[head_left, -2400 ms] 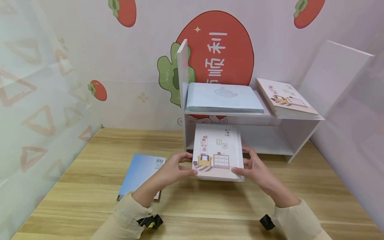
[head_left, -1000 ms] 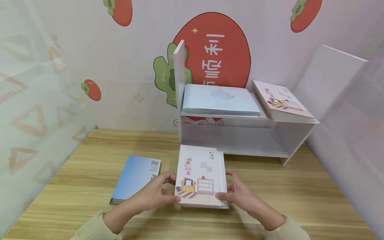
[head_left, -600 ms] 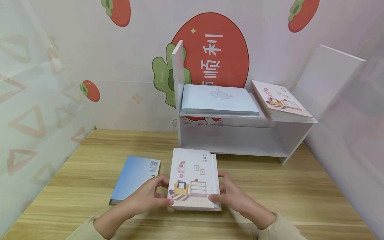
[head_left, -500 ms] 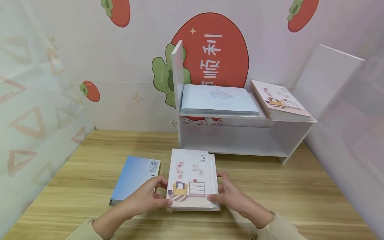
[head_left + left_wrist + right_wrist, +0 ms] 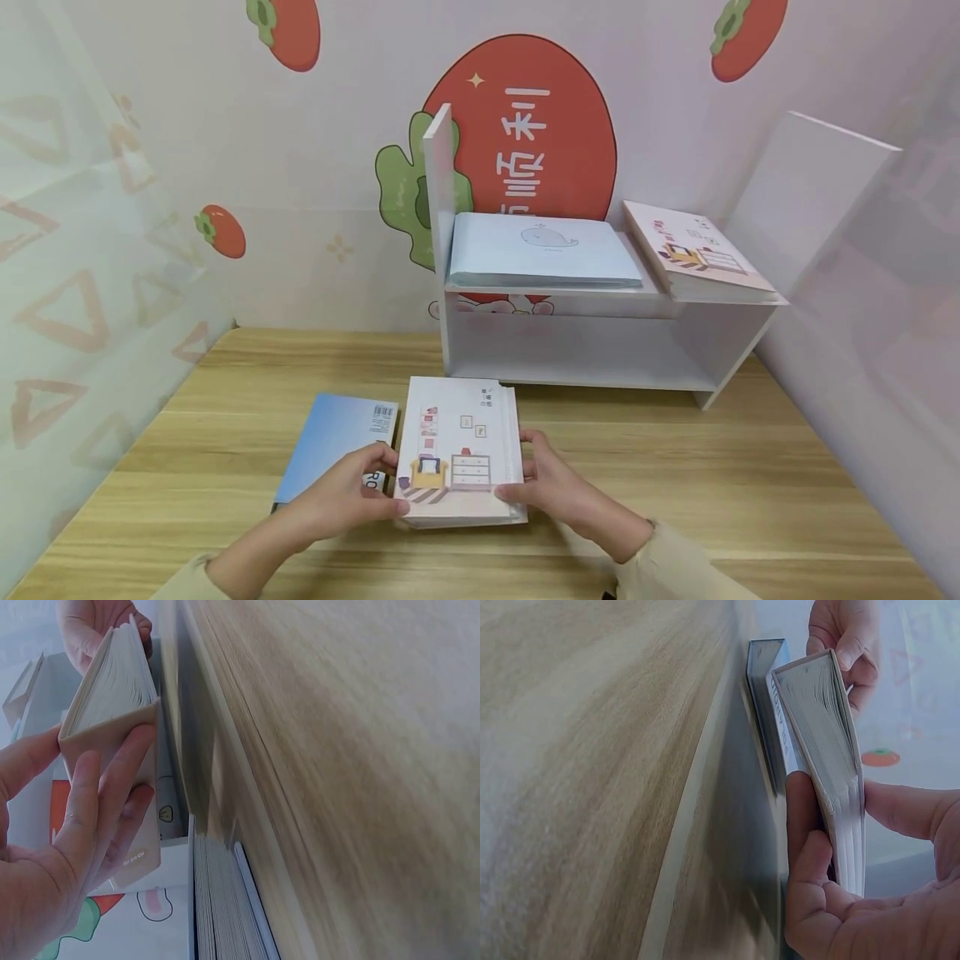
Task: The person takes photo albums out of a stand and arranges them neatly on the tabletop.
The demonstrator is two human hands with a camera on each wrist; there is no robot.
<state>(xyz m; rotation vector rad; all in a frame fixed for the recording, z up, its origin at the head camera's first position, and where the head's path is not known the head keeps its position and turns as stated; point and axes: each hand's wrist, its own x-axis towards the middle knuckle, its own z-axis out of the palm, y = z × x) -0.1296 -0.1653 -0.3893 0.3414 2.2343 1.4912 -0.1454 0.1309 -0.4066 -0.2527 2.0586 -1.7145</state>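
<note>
In the head view, a thick white photo album with a printed armchair and drawers lies cover up between both hands, held above the table. My left hand grips its left edge, thumb on the cover; in the left wrist view, the fingers lie along the spine. My right hand pinches the opposite edge, thumb on the cover side and curled fingers beneath the pages. A blue album lies flat on the table at the left, partly behind my left hand.
A white shelf stands at the back right. On its top rest a pale blue whale album and a second furniture-print album. Tall white side panels rise at its ends. Wood-grain table stretches in front.
Both hands have drawn the white album out of the shelf's lower compartment, toward the front and then left, close beside the blue album. The head view has shifted slightly.
</note>
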